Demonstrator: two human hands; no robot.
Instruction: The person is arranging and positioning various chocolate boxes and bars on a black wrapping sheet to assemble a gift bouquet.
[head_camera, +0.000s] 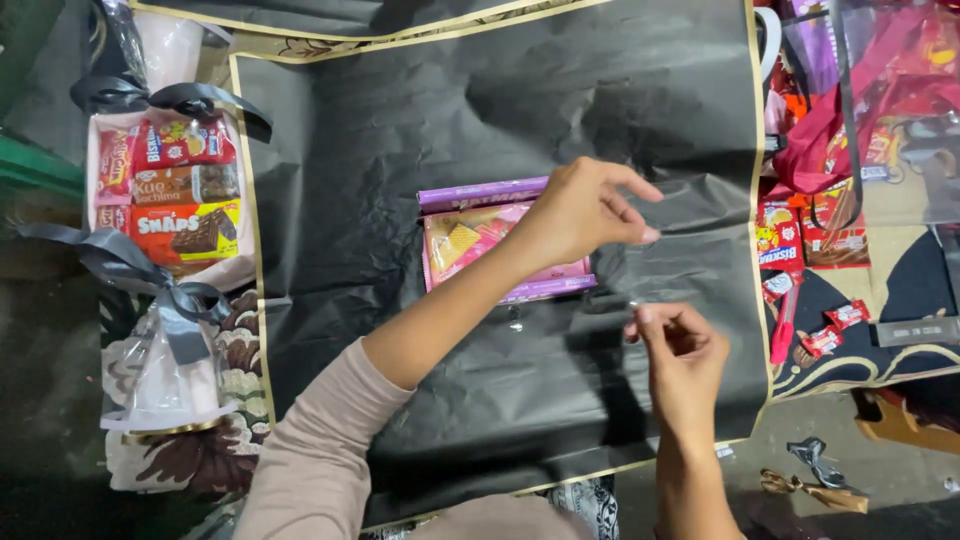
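A sheet of clear film (690, 250) lies stretched over the black wrapping paper (400, 130), just right of the pink and purple snack packets (490, 240) at its middle. The left hand (585, 205) pinches the film's upper edge between thumb and fingers; the right hand (680, 350) pinches its lower edge. At far left lies a wrapped snack bundle (175, 195) tied with grey ribbon (150, 280).

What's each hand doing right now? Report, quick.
Left hand: fingers pinched, over the snack packs; what it holds cannot be told.
Right hand: fingertips pinched; what it holds cannot be told.
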